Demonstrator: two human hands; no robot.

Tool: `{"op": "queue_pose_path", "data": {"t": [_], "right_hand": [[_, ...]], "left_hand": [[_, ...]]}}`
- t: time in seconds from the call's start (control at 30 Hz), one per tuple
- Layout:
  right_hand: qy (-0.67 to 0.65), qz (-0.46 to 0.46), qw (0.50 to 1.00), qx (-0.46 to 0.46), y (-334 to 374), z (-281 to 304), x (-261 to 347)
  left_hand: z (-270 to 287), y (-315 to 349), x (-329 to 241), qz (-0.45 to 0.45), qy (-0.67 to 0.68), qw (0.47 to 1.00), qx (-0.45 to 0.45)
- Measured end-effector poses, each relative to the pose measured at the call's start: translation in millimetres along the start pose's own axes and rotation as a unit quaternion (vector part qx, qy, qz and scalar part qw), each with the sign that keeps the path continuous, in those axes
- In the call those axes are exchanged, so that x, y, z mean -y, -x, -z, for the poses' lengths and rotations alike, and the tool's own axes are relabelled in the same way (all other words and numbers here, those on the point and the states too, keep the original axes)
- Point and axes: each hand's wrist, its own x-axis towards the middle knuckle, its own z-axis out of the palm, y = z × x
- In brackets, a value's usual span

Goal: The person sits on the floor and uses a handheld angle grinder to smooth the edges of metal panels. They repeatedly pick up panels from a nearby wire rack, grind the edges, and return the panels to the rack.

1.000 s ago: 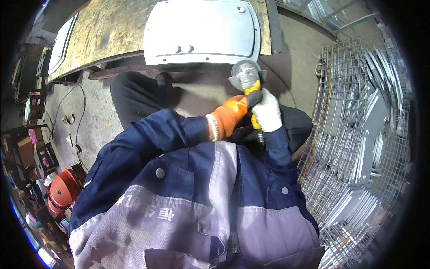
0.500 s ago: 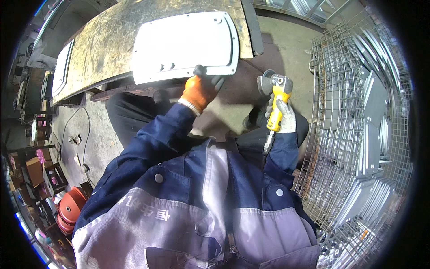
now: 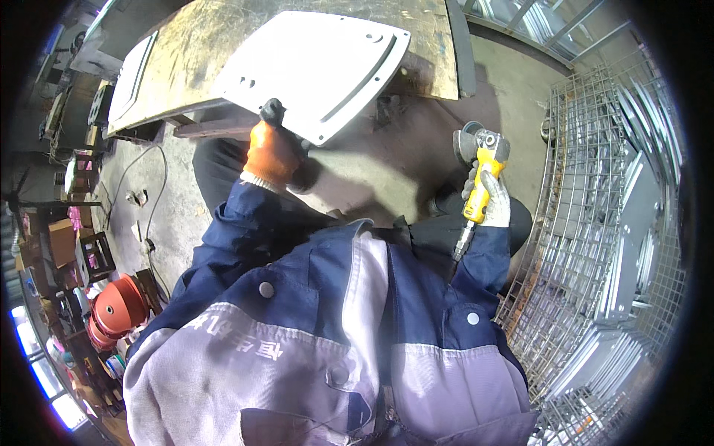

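Note:
A white flat metal panel with rounded corners, small holes along its rim and a slot lies tilted askew on the wooden bench, its near part jutting past the bench's edge. My left hand, in an orange glove with dark fingers, grips the near edge, thumb on top; the fingers beneath are mostly hidden. Off to the right and apart from the panel, a yellow hand-held grinder with a round disc at its head is held upright in my right hand, which wears a whitish glove. A hose fitting runs from its lower end.
The worn wooden bench spans the top, with another panel at its left end. A wire mesh cage full of stacked metal plates stands close on my right. A cable lies on the floor near red round objects.
The panel has turned on the bench, its right near corner swinging toward me. My left hand has moved left with the near edge. The grinder stays in my right hand.

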Motion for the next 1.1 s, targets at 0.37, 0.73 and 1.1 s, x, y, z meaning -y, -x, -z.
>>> {"op": "queue_pose_path", "data": {"t": [0.37, 0.73, 1.1], "right_hand": [[0.019, 0.0, 1.0, 0.022, -1, -9, -2], [0.041, -0.06, 0.995, 0.069, 27, -54, -3], [0.456, -0.096, 0.88, 0.093, 4, -183, -40]], "left_hand": [[61, -44, 12, -0.35, -0.347, 0.868, 0.051], [102, -120, 60, -0.008, -0.002, 0.989, 0.15], [93, -98, 59, 0.079, 0.361, 0.929, -0.003]]}}
